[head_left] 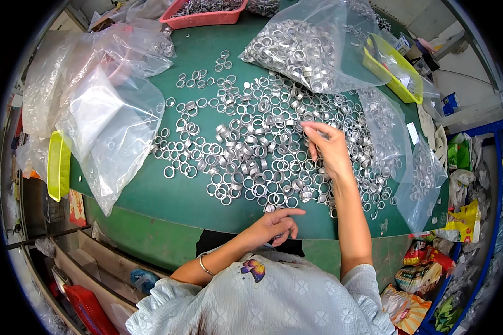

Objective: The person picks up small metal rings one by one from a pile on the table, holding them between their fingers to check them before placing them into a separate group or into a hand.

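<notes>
A wide heap of silvery metal rings (257,151) is spread over the green tabletop (151,195), some stacked, others lying flat. My right hand (328,148) reaches over the right part of the heap. Its fingers are apart, fingertips just above or touching the rings; I see nothing held in them. Close to my body, at the table's near edge, is my left hand (271,228). Its index finger points right while the other fingers curl in, and a bit of silvery metal, apparently a ring, shows under them.
A clear bag full of rings (302,50) lies behind the heap. Empty-looking plastic bags (109,128) cover the left side. A red basket (207,14) of metal parts stands at the back, with yellow baskets at left (57,167) and right (394,70). More bagged rings (425,178) lie at right.
</notes>
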`<action>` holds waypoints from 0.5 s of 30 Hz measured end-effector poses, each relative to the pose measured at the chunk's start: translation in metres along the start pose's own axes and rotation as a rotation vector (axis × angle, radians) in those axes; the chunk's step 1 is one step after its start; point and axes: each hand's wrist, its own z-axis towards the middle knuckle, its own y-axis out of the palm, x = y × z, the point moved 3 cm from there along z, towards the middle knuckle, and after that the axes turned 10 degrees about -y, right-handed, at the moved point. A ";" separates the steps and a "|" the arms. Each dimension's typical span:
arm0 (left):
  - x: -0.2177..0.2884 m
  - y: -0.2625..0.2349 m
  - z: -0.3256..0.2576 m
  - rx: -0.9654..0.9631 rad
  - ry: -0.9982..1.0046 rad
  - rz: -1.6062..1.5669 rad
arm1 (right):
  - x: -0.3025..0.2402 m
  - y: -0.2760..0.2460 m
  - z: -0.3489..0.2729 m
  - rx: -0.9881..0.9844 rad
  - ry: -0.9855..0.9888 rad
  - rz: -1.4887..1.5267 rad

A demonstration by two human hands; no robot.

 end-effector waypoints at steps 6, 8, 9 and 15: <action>0.001 -0.005 0.000 -0.150 -0.062 0.019 | 0.000 0.034 0.022 -0.085 -0.293 -1.220; 0.004 -0.009 -0.002 -0.161 -0.107 -0.066 | -0.002 0.050 0.011 -0.107 -0.362 -1.211; 0.004 -0.010 -0.001 -0.157 -0.106 -0.058 | 0.001 0.054 0.003 -0.158 -0.350 -1.166; 0.002 -0.010 0.002 -0.169 -0.108 -0.052 | -0.010 0.057 -0.040 -0.392 -0.291 -0.966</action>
